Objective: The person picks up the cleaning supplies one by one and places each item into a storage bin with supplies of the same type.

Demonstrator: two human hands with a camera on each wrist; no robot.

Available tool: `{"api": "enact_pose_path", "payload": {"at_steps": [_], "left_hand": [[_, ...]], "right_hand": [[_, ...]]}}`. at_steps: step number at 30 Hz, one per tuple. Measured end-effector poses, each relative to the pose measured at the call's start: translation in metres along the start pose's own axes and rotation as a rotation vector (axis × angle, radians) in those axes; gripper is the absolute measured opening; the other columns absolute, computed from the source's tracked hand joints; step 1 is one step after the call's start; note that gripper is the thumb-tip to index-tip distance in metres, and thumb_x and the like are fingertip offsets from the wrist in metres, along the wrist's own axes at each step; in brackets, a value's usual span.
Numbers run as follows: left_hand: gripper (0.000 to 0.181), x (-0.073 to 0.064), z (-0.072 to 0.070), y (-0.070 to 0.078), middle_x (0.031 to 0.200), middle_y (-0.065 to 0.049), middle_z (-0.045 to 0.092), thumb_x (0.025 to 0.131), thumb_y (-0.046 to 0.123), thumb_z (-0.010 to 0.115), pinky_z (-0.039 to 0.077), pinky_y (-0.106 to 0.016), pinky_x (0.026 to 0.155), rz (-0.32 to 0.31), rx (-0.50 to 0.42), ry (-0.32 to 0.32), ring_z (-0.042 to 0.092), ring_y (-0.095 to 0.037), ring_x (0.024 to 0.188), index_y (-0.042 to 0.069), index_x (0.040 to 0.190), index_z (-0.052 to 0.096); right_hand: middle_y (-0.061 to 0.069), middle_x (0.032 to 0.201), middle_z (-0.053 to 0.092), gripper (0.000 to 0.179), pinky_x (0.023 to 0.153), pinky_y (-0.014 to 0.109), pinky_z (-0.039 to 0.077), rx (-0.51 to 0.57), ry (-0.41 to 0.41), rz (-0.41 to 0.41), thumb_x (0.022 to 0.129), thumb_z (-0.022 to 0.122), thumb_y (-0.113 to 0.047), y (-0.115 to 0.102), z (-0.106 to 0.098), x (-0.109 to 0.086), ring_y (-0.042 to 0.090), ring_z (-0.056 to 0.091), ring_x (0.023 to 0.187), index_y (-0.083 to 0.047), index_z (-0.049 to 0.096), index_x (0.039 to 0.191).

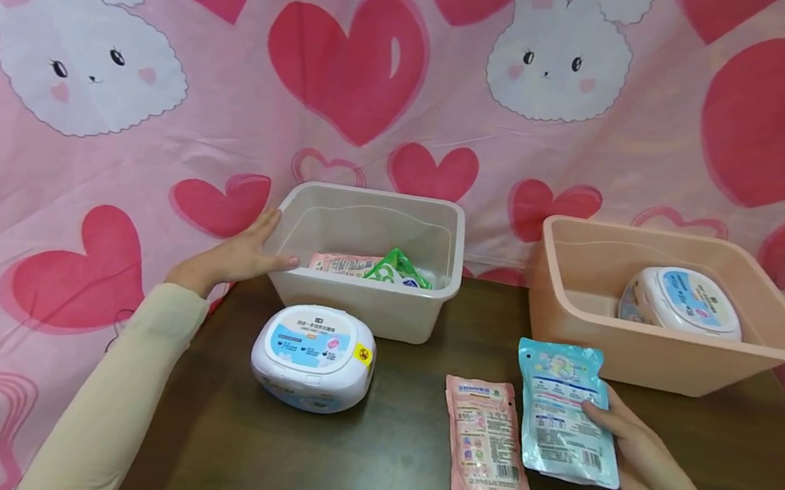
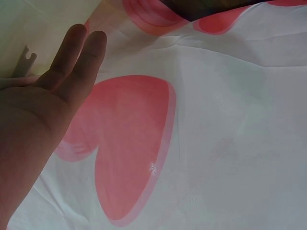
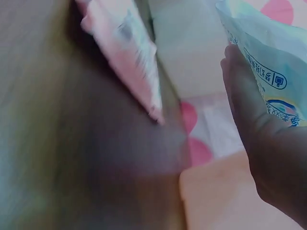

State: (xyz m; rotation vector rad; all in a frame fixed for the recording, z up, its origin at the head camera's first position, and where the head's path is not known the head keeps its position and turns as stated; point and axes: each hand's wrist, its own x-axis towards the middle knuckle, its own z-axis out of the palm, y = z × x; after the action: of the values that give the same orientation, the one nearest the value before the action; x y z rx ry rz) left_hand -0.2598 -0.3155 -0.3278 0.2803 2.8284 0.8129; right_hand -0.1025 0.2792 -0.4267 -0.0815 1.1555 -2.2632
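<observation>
My left hand (image 1: pixel 247 256) touches the left corner of a greyish-white plastic bin (image 1: pixel 358 305), its thumb at the front rim. In the left wrist view two fingers (image 2: pixel 88 67) extend straight along the bin's side. My right hand (image 1: pixel 642 450) holds a light-blue pouch (image 1: pixel 567 420) by its right edge, thumb on the printed face. The pouch is raised in front of a peach bin (image 1: pixel 619 354). Left of it, a pink pouch (image 1: pixel 489 447) lies on the table. A white lidded tub (image 1: pixel 313 360) with a blue label stands in front of the greyish-white bin.
Inside the greyish-white bin lie a green packet (image 1: pixel 397 269) and a pink packet (image 1: pixel 341 264). A similar white tub (image 1: pixel 692 303) sits in the peach bin, partly covering another item. The brown table (image 1: pixel 385 473) meets a pink heart-and-rabbit cloth (image 1: pixel 452 69) behind and at left.
</observation>
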Motion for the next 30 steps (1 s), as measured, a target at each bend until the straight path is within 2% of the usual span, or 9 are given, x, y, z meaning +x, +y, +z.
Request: {"api": "enact_pose_path", "payload": {"at_steps": [3, 6, 14, 22, 30], "left_hand": [[0.122, 0.0, 0.0, 0.0, 0.168, -0.014, -0.006, 0.083, 0.065, 0.071, 0.025, -0.074, 0.107, 0.0, 0.003, -0.002, 0.004, -0.044, 0.151, 0.017, 0.162, -0.009], [0.122, 0.001, 0.001, -0.001, 0.168, -0.014, -0.005, 0.083, 0.064, 0.071, 0.025, -0.074, 0.107, -0.001, 0.002, 0.001, 0.004, -0.044, 0.151, 0.017, 0.162, -0.008], [0.118, 0.003, 0.001, 0.0, 0.168, -0.015, -0.004, 0.086, 0.056, 0.072, 0.023, -0.074, 0.108, 0.013, 0.008, 0.007, 0.002, -0.043, 0.151, 0.015, 0.162, -0.007], [0.118, 0.003, 0.001, -0.001, 0.168, -0.014, -0.004, 0.086, 0.057, 0.072, 0.021, -0.073, 0.11, 0.021, 0.011, 0.011, 0.002, -0.041, 0.151, 0.014, 0.162, -0.007], [0.121, 0.001, 0.0, 0.0, 0.168, -0.014, -0.004, 0.083, 0.061, 0.073, 0.024, -0.073, 0.108, -0.004, 0.006, 0.003, 0.002, -0.042, 0.151, 0.017, 0.162, -0.009]], "right_hand": [[0.005, 0.125, 0.065, 0.065, 0.091, 0.05, 0.055, -0.019, 0.014, 0.003, 0.113, 0.03, -0.016, -0.001, 0.011, 0.007, 0.026, 0.064, 0.113, -0.041, -0.012, 0.155], [0.007, 0.125, 0.065, 0.06, 0.091, 0.05, 0.055, -0.024, -0.01, 0.004, 0.112, 0.031, -0.014, -0.003, 0.02, 0.015, 0.027, 0.064, 0.114, -0.039, -0.002, 0.155], [0.011, 0.133, 0.061, 0.053, 0.095, 0.05, 0.052, -0.01, -0.167, -0.047, 0.109, 0.027, -0.002, -0.008, 0.04, 0.033, 0.029, 0.06, 0.12, -0.033, 0.02, 0.152], [0.012, 0.133, 0.06, 0.058, 0.096, 0.049, 0.053, -0.011, -0.242, -0.096, 0.105, 0.026, 0.006, -0.019, 0.056, 0.047, 0.03, 0.061, 0.119, -0.027, 0.017, 0.151], [0.013, 0.133, 0.06, 0.057, 0.095, 0.049, 0.053, 0.015, -0.268, -0.114, 0.105, 0.025, 0.007, -0.029, 0.068, 0.056, 0.03, 0.062, 0.118, -0.023, 0.017, 0.152]]}}
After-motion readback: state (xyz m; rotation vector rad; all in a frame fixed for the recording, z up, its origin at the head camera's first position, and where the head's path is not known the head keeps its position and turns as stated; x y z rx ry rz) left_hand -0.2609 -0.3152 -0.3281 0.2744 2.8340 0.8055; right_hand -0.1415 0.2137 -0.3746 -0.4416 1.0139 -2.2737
